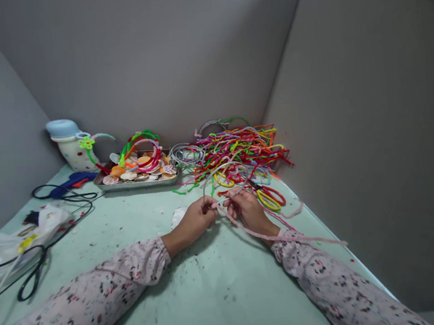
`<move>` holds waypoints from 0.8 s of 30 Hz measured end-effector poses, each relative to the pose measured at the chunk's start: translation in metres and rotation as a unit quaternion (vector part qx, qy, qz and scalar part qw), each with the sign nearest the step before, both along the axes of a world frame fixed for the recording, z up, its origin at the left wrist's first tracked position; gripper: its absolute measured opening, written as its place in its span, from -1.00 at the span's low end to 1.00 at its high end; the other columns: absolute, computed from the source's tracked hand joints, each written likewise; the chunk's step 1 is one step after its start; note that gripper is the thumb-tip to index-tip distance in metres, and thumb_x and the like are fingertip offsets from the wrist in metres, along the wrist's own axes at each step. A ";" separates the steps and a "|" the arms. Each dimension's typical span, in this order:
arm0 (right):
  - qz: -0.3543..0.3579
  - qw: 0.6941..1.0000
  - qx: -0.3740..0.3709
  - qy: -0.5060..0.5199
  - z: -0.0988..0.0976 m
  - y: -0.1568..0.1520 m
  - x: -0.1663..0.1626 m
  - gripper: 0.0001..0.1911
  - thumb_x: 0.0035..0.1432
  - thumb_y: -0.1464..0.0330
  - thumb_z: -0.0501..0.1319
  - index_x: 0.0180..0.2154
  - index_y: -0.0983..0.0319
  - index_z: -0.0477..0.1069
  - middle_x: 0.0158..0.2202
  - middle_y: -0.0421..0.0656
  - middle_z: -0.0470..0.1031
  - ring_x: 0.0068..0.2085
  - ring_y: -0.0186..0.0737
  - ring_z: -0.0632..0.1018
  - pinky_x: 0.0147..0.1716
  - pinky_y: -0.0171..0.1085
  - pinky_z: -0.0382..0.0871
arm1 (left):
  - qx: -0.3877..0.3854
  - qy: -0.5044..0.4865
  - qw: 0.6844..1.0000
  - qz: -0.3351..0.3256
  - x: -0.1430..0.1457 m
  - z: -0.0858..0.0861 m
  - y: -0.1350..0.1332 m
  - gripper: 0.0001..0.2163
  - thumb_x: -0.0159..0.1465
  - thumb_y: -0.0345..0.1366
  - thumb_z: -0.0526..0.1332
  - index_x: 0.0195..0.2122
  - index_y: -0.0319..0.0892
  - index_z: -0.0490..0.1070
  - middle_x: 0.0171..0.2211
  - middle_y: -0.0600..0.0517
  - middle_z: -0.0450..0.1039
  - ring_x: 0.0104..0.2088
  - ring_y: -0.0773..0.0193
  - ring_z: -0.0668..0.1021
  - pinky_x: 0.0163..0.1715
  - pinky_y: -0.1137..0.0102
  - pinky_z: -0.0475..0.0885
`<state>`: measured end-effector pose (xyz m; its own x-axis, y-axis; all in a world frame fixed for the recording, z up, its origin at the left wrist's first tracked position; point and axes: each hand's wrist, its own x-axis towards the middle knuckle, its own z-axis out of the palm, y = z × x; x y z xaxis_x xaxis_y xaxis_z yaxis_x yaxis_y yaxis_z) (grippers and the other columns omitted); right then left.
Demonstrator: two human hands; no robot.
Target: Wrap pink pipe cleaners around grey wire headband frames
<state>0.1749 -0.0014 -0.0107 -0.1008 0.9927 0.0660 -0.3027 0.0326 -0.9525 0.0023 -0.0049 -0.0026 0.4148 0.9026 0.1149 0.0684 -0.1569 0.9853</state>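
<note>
My left hand and my right hand meet over the green table, both pinched on a thin grey hoop that arches up behind them. A pink pipe cleaner runs from between my fingers down across my right wrist and out to the right. A white scrap lies just behind my left hand. Right behind my hands sits a heap of coloured pipe cleaners.
A metal tray holds shells and wrapped hoops at the back. A spotted jug with a blue lid stands at the back left. A blue glue gun, black cables and a plastic bag lie on the left. Grey walls close in all around.
</note>
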 end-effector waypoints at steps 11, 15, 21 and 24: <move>0.018 1.000 0.000 0.001 0.003 -0.003 0.000 -0.75 0.04 0.24 0.25 -0.26 0.26 0.41 -0.47 -0.19 0.54 -0.62 -0.41 0.44 -0.68 -0.43 0.23 | 0.054 0.036 0.994 0.091 -0.002 0.008 -0.004 -0.81 0.11 -0.23 0.23 -0.28 -0.18 0.37 -0.51 0.14 0.30 -0.55 0.41 0.27 -0.54 0.50 0.15; 0.018 1.000 -0.012 -0.002 0.005 -0.003 -0.001 -0.75 0.02 0.29 0.24 -0.22 0.25 0.41 -0.48 -0.20 0.53 -0.63 -0.42 0.44 -0.69 -0.44 0.23 | 0.057 0.035 0.994 0.091 -0.002 0.009 -0.004 -0.84 0.13 -0.24 0.22 -0.30 -0.18 0.36 -0.52 0.14 0.30 -0.55 0.41 0.27 -0.53 0.50 0.16; 0.008 0.999 -0.025 -0.021 0.004 -0.002 -0.001 -0.75 0.01 0.26 0.26 -0.25 0.24 0.41 -0.48 -0.22 0.53 -0.63 -0.41 0.43 -0.68 -0.41 0.23 | 0.086 0.043 0.990 0.102 -0.003 0.010 -0.004 -0.85 0.14 -0.24 0.21 -0.30 -0.19 0.36 -0.48 0.12 0.31 -0.51 0.39 0.30 -0.51 0.50 0.20; 0.010 0.999 -0.023 -0.022 0.003 -0.002 -0.001 -0.74 0.01 0.25 0.26 -0.25 0.25 0.41 -0.48 -0.21 0.53 -0.63 -0.41 0.43 -0.67 -0.41 0.23 | 0.090 0.046 0.989 0.105 -0.003 0.009 -0.004 -0.84 0.15 -0.23 0.20 -0.30 -0.20 0.36 -0.48 0.12 0.31 -0.51 0.39 0.31 -0.50 0.49 0.21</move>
